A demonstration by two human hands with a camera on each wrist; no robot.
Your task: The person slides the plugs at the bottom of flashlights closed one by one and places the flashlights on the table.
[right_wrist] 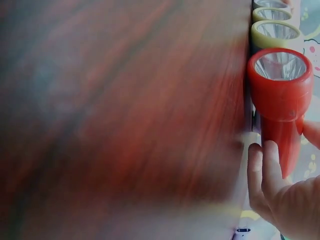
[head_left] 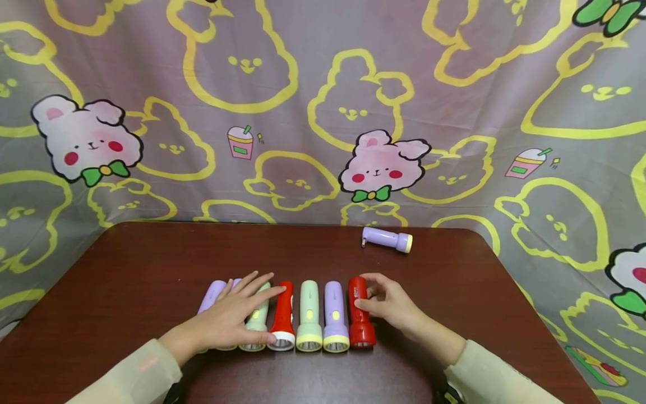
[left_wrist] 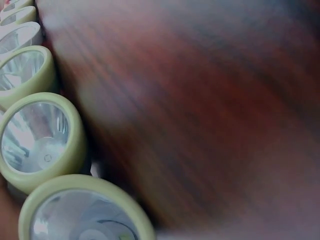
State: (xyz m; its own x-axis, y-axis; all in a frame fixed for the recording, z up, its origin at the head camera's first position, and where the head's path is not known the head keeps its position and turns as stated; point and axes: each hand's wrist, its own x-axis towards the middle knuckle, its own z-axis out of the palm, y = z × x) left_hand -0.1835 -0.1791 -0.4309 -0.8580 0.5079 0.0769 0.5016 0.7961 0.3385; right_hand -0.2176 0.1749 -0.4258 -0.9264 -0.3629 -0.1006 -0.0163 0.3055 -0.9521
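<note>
Several flashlights lie side by side in a row, lens ends toward me. At the row's right end, my right hand point(head_left: 396, 303) grips a red flashlight point(head_left: 360, 320), thumb on top and fingers along its far right side. The right wrist view shows fingers around the body of that same red flashlight point(right_wrist: 281, 102). My left hand point(head_left: 222, 317) rests spread over the left part of the row. It partly covers two purple flashlights point(head_left: 211, 297) and a green flashlight point(head_left: 257, 320); its thumb tip is at the white rim of another red flashlight point(head_left: 284, 308).
Between the hands lie a green flashlight point(head_left: 309, 306) and a purple flashlight point(head_left: 334, 308). Farther back on the brown table point(head_left: 151, 252), a single purple flashlight point(head_left: 386, 239) lies crosswise with its plug out. A patterned curtain point(head_left: 298, 112) hangs behind the table.
</note>
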